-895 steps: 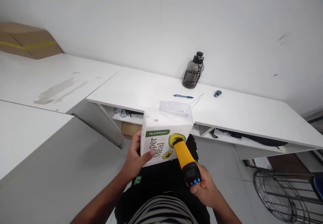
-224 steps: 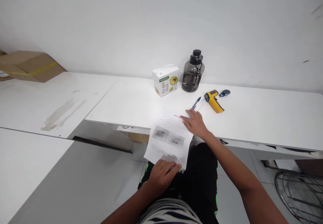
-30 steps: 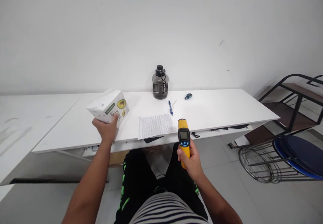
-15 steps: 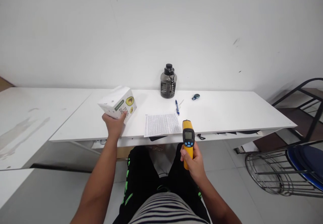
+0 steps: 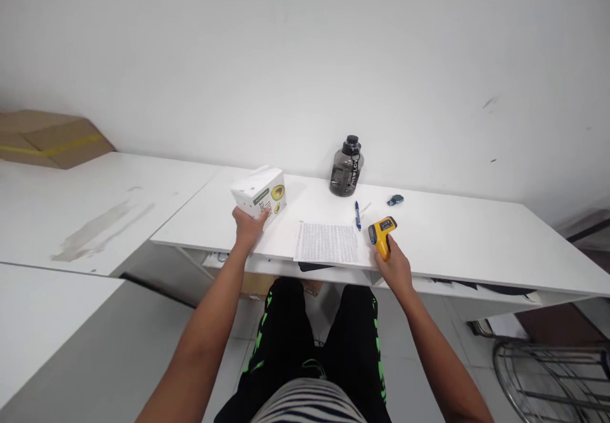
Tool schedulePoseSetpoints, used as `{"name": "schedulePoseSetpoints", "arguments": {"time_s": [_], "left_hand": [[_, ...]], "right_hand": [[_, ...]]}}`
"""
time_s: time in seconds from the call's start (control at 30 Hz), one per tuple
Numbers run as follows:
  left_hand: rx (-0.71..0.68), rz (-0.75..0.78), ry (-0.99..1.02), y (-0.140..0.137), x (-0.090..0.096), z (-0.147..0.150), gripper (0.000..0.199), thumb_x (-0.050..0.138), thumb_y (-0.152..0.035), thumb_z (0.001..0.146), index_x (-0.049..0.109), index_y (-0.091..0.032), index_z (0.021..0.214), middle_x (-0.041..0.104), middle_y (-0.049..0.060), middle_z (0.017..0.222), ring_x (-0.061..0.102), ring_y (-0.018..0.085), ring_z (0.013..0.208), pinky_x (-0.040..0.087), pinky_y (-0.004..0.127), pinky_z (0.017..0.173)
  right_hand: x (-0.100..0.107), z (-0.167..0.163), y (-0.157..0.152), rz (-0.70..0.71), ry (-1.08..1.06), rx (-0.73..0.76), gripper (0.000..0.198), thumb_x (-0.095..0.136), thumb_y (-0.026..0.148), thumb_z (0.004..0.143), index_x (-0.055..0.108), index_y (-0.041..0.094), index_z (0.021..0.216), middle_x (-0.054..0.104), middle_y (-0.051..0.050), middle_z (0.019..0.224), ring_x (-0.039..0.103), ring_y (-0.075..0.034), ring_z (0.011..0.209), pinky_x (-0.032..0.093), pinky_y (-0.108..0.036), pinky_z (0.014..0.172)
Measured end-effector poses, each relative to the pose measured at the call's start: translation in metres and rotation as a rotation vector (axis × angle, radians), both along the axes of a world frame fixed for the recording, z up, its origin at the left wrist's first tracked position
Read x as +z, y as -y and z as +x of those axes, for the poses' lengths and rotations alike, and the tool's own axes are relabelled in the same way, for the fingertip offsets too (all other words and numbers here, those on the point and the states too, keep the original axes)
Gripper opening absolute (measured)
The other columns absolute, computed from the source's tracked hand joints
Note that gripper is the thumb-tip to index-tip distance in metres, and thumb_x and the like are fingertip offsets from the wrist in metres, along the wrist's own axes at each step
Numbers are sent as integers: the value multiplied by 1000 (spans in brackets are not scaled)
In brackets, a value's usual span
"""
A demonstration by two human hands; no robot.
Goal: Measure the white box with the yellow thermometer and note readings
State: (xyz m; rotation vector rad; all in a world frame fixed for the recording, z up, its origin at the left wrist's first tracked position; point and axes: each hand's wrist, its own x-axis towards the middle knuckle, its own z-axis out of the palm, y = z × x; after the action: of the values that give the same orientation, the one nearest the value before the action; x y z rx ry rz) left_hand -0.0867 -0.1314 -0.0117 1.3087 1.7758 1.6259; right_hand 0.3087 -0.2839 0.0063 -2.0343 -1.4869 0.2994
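Observation:
My left hand (image 5: 249,227) is closed around the near lower side of a white box (image 5: 260,189) printed with avocados, at the left part of the white table (image 5: 457,235). In my right hand (image 5: 396,267) is a yellow infrared thermometer (image 5: 381,232), gripped by its handle and lying on its side over the table's front edge. Between the hands lies a sheet of paper (image 5: 328,243) covered with writing. A blue pen (image 5: 358,216) rests just beyond the paper. Whether the box touches the tabletop I cannot tell.
A dark clear water bottle (image 5: 344,172) stands against the wall, with a small dark blue object (image 5: 395,200) to its right. A cardboard box (image 5: 52,140) with yellow tape sits far left. Lower right is a metal-framed stool (image 5: 548,372); a shelf (image 5: 343,275) runs under the tabletop.
The thermometer has turned from upright onto its side and moved up to the table edge with my right hand. My left hand keeps hold of the box. The view has shifted left.

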Motion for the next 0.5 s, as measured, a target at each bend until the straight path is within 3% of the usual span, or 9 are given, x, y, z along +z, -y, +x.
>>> {"name": "schedulePoseSetpoints", "arguments": {"time_s": [0.2,0.5], "left_hand": [[-88,-50,22,-17,-3,-13,81,81,-36,67,27,-18,124,39,22,142,42,29,138,35,43,116],[-135,-66,-27,-41,-12,-19,82,78,-37,70,27,-18,131,41,21,143,43,30,138,35,44,115]], "right_hand": [[-15,15,-46,-41,268,-102,60,50,35,90,46,5,142,65,-19,113,60,-30,105,45,-37,87],[-8,14,-74,-138,288,-195,58,48,36,92,47,5,141,61,-21,119,57,-34,111,43,-40,88]]}}
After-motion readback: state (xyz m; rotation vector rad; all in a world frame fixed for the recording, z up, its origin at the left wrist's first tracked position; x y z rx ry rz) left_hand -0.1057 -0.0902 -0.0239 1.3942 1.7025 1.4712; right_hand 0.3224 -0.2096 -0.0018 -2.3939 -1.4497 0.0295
